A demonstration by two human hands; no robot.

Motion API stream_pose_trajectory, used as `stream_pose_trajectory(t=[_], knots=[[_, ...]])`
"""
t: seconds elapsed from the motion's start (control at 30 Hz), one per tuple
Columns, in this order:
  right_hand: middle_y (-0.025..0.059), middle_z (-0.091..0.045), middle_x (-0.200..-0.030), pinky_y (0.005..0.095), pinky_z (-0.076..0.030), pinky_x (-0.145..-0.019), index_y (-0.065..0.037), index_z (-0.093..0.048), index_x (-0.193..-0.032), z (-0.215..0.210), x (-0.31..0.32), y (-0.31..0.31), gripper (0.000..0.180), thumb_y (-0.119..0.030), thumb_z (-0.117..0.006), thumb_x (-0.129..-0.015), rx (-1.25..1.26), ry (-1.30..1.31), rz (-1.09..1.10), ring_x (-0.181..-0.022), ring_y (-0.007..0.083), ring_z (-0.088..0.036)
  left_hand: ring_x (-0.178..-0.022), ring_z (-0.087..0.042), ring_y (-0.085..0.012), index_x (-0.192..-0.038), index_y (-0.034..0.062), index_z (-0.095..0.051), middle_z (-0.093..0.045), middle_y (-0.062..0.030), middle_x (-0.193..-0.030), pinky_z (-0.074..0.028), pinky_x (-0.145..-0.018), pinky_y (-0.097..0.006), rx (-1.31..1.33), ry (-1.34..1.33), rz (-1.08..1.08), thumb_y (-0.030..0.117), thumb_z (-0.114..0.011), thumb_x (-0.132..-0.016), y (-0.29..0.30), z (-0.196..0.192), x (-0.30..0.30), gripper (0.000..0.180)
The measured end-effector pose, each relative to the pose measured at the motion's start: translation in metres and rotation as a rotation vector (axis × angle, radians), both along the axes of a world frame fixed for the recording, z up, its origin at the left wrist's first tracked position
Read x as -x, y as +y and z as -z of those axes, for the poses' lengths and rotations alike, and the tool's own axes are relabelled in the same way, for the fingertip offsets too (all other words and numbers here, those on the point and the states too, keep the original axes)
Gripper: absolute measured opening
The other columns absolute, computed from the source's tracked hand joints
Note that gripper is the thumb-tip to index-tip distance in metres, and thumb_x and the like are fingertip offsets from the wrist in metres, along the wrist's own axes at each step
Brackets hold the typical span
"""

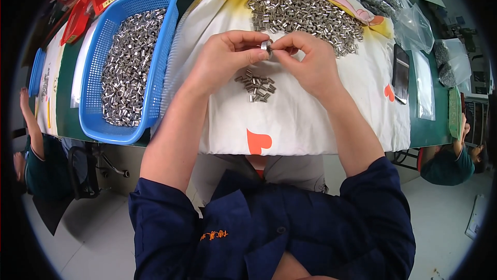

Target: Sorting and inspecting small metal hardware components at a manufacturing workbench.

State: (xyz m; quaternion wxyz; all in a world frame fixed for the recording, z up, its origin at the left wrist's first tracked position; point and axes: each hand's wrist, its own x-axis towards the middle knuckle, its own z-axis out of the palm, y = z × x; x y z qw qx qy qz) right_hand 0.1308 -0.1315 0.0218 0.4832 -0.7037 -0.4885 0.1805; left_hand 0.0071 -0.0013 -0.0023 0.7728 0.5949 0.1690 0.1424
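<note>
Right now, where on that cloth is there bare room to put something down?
Bare cloth lies between the small heap of metal pieces and the table's near edge, and right of the right hand toward the dark flat object. It is crowded at the far side, under the big pile, and left, where the blue basket is full.

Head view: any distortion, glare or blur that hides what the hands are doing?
Head view: fisheye bends the table edge and darkens the corners; even light, with small glints on the metal pieces in the blue basket; left hand and right hand are sharp, pinching a small metal piece.
</note>
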Motion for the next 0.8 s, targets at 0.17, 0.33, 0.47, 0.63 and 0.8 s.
stream_pose_trajectory(t=[0.17,0.33,0.47,0.63,0.8], knots=[[0.0083,-0.062,-0.078,0.0269,-0.047,-0.061,-0.002,-0.061,-0.079,0.005,0.005,0.002,0.011,-0.009,-0.062,-0.071,-0.094,-0.432,0.009,-0.066,0.0179,-0.059,-0.074,-0.058,-0.0087,-0.104,-0.0032,-0.057,-0.063,-0.0065,-0.085,-0.047,-0.066,-0.019,-0.016,0.024,-0.041,0.002,-0.063,-0.076,-0.004,-0.001,0.0,0.029],[0.0036,-0.062,-0.073,0.0235,-0.045,-0.059,-0.001,-0.061,-0.079,-0.004,-0.007,-0.001,0.011,-0.009,-0.063,-0.071,0.066,0.025,-0.07,-0.064,0.0112,-0.057,-0.075,-0.059,-0.0093,-0.103,-0.0033,-0.058,-0.063,-0.0065,-0.084,-0.047,-0.068,-0.02,-0.083,0.053,-0.007,0.002,-0.063,-0.075,-0.002,-0.003,0.002,0.029],[-0.0004,-0.06,-0.069,0.0196,-0.043,-0.058,-0.002,-0.062,-0.081,-0.003,-0.011,-0.001,0.012,-0.01,-0.063,-0.072,0.143,0.174,-0.093,-0.063,0.0048,-0.053,-0.077,-0.059,-0.0093,-0.102,-0.0027,-0.058,-0.063,-0.0063,-0.085,-0.047,-0.07,-0.02,-0.107,0.091,0.044,0.002,-0.063,-0.075,-0.005,-0.007,0.002,0.028],[0.0031,-0.06,-0.074,0.026,-0.044,-0.063,-0.005,-0.063,-0.08,0.009,-0.039,0.0,0.009,-0.008,-0.06,-0.073,0.068,-0.257,0.105,-0.068,0.0144,-0.056,-0.08,-0.058,-0.0105,-0.103,-0.0033,-0.057,-0.061,-0.0066,-0.093,-0.047,-0.073,-0.022,-0.108,0.141,0.113,-0.002,-0.062,-0.074,-0.006,-0.008,0.0,0.029],[0.0035,-0.056,-0.081,0.0349,-0.041,-0.074,-0.01,-0.064,-0.079,0.021,-0.037,0.008,0.009,-0.011,-0.06,-0.072,0.115,-0.76,0.14,-0.084,0.0219,-0.052,-0.081,-0.058,-0.0104,-0.104,-0.0016,-0.057,-0.062,-0.0051,-0.093,-0.047,-0.074,-0.023,-0.128,0.123,0.086,-0.001,-0.063,-0.074,-0.004,-0.006,0.001,0.03]])
